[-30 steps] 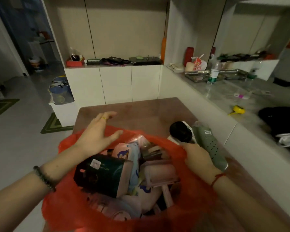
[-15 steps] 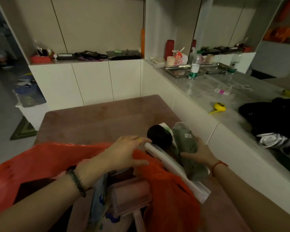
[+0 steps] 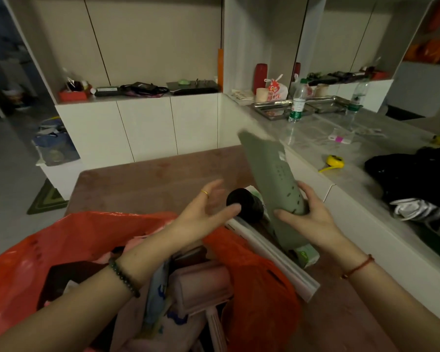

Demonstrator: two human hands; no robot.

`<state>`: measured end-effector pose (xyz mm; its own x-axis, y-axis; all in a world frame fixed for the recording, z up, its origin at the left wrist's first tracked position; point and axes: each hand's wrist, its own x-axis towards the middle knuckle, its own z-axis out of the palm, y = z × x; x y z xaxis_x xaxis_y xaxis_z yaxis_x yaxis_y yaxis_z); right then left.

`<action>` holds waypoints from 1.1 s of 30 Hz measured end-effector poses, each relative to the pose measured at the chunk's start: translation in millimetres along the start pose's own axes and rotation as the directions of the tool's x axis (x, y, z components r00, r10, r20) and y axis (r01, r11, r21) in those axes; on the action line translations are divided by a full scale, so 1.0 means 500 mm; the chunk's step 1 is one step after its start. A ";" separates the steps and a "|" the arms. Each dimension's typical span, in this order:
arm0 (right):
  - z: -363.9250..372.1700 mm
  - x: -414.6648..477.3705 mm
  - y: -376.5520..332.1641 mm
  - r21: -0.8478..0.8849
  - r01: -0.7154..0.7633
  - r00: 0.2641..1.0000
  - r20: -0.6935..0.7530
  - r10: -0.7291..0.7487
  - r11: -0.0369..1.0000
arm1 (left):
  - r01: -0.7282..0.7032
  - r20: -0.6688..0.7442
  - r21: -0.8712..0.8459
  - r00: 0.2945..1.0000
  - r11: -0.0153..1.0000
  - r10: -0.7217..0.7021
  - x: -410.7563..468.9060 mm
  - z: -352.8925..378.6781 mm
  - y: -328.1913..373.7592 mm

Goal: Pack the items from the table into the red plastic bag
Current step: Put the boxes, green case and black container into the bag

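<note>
walls [image 3: 150, 39]: beige panels | furniture: white low cabinets [image 3: 148, 128], grey stone counter [image 3: 361, 158] | floor [image 3: 8, 189]: pale grey, green mat [image 3: 47, 199] | light: dim

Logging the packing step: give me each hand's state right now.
Left hand: open, holding nothing.
Right hand: fingers gripping the green perforated item.

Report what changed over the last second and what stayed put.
The right hand gripped the grey-green perforated item and raised it from the table, far end tilted upward. The left hand let go of the rim of the red bag and rose, open, toward it. The black cylinder and white box stayed on the table.
</note>
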<state>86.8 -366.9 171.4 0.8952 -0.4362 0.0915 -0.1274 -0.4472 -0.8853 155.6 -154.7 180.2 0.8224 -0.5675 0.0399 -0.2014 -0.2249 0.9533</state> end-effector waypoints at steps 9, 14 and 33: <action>0.080 -0.214 -0.196 -0.069 0.421 0.861 0.343 -0.375 0.904 | -0.218 -0.434 -0.647 0.893 0.730 -0.118 -0.124 -0.007 0.094; 0.107 -0.208 -0.109 -0.356 0.234 0.968 0.169 -0.184 0.905 | -0.279 -0.450 -0.458 0.892 0.844 0.050 -0.199 -0.101 0.049; 0.048 -0.126 -0.048 0.356 -0.227 0.974 0.057 0.221 0.907 | 0.122 0.445 0.510 0.809 0.851 -0.383 -0.230 -0.142 -0.044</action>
<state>43.8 -310.1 176.2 0.8680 -0.4786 -0.1325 -0.1664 -0.0288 -0.9856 103.2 -27.9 175.7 0.5061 -0.7257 -0.4660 -0.3421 -0.6650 0.6639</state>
